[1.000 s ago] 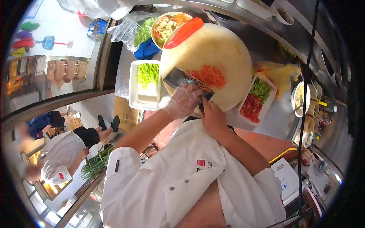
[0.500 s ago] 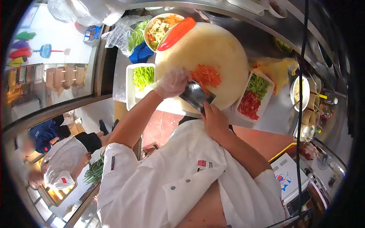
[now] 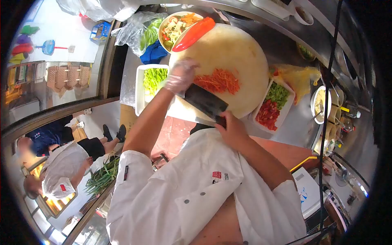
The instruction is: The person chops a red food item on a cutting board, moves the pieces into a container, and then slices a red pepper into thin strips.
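In the head view my right hand (image 3: 232,125) grips the handle of a cleaver (image 3: 205,103), its broad dark blade slanting up-left across the near edge of a round, pale cutting board (image 3: 245,49). By the blade's far end is my left hand (image 3: 182,75), in a clear plastic glove, somewhat blurred, with fingers reaching forward and nothing visible in them. Finely cut orange-red vegetable shreds (image 3: 218,81) lie in a loose pile just beyond the blade. A whole long red pepper (image 3: 193,35) rests at the board's upper left edge.
Left of the board are a white tray of green strips (image 3: 141,92), a blue cloth (image 3: 153,53) and a bowl of mixed vegetables (image 3: 164,39). On the right stands a white tray (image 3: 286,108) of chopped green and red pieces. Another person (image 3: 67,163) is at lower left.
My left hand has moved up-left, off the shreds. The cleaver has shifted left, its blade showing broader and longer. The shreds lie more spread out.
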{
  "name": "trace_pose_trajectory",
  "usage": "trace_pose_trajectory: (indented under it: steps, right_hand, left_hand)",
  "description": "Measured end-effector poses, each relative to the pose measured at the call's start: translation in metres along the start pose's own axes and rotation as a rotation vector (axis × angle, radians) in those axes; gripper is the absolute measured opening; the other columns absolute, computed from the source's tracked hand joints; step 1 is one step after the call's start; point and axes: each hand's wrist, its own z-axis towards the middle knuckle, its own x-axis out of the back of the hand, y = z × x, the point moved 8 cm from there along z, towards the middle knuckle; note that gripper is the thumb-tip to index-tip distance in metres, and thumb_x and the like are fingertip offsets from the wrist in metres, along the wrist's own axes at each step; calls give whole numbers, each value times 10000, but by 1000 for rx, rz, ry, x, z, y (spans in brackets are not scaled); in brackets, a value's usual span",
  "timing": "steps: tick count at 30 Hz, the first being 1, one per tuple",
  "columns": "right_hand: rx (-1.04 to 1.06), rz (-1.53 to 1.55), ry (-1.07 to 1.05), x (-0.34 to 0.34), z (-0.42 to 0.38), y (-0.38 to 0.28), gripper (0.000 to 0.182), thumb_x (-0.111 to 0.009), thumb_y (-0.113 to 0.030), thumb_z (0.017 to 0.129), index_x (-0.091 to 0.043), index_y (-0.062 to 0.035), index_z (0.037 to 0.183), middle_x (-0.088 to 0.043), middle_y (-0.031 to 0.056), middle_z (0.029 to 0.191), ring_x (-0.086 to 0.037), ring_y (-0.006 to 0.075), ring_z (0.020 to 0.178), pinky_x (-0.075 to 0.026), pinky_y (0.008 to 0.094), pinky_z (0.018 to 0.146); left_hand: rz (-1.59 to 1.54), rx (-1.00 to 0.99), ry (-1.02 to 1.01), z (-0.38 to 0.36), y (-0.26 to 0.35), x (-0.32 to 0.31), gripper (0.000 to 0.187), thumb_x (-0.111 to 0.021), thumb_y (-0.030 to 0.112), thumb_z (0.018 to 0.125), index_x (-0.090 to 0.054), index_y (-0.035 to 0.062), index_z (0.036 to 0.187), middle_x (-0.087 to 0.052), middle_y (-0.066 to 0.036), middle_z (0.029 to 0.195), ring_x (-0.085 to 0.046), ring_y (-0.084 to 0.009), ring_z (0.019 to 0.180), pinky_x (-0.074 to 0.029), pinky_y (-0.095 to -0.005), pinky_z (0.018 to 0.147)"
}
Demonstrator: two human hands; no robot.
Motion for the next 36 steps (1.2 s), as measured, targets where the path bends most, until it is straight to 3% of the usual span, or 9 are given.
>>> trace_pose_trajectory:
  steps: [2,5,6,12,19,26,29,32,36]
  right_hand:
    - [-54,108,34,19,-23,21,432,-743,-203,963,-565,-23,1313,-729,194,1173,-718,356,1094,-556,447,944]
    - [-29,140,203,55,-49,59,439,-722,-227,992,-576,-22,1351,-736,181,1155,-723,300,1060,-553,421,939]
    - [3,123,288,69,-53,65,411,-713,-235,1000,-593,-25,1333,-734,180,1143,-723,289,1015,-557,415,911]
    - [-230,172,454,97,-17,107,400,-645,-272,1046,-621,1,1337,-738,180,1065,-717,299,991,-547,410,891]
    - [-119,-8,521,58,6,88,412,-634,-267,1035,-619,20,1331,-726,259,1102,-710,442,1015,-559,516,886]
    - [-4,163,398,18,17,62,408,-644,-272,1029,-641,29,1305,-726,268,1129,-713,441,1027,-561,491,901]
    - [-213,208,299,27,9,93,333,-653,-308,1045,-683,-19,1208,-733,165,961,-716,309,854,-564,409,760]
    - [-426,729,117,32,-7,140,281,-645,-343,1069,-679,-69,1122,-647,36,809,-623,146,708,-495,310,620]
    - [-387,831,267,37,-21,193,234,-624,-323,1089,-615,-90,1061,-557,-12,746,-512,89,558,-438,280,510]
  left_hand:
    - [-168,235,122,-10,-42,13,203,-656,72,960,-712,51,1154,-691,-209,1219,-659,-372,1186,-527,-462,1027]
    - [-91,58,210,-36,-56,-10,268,-686,116,954,-678,32,1209,-681,-215,1225,-667,-412,1118,-548,-496,984]
    - [20,122,190,-38,-40,-15,578,-801,248,890,-589,-4,1365,-621,-258,1358,-605,-441,1262,-499,-508,1086]
    - [253,95,41,-39,18,-81,1197,-938,486,649,-376,-73,1546,-394,-312,1587,-380,-481,1488,-338,-518,1244]
    - [233,63,112,-22,46,-101,1185,-948,475,627,-400,-48,1538,-450,-291,1536,-422,-476,1454,-372,-518,1221]
    - [126,133,54,-17,47,-94,1177,-964,460,624,-410,-40,1535,-447,-288,1535,-428,-468,1451,-396,-521,1200]
    - [93,159,73,-23,39,-85,1162,-967,449,619,-425,-19,1534,-440,-286,1535,-429,-461,1446,-402,-511,1190]
    - [149,154,106,-28,43,-79,1163,-958,469,627,-415,28,1557,-407,-293,1556,-403,-478,1454,-380,-533,1195]
    - [255,275,289,-44,59,-83,1160,-921,518,667,-377,84,1595,-348,-301,1590,-324,-531,1478,-299,-609,1215]
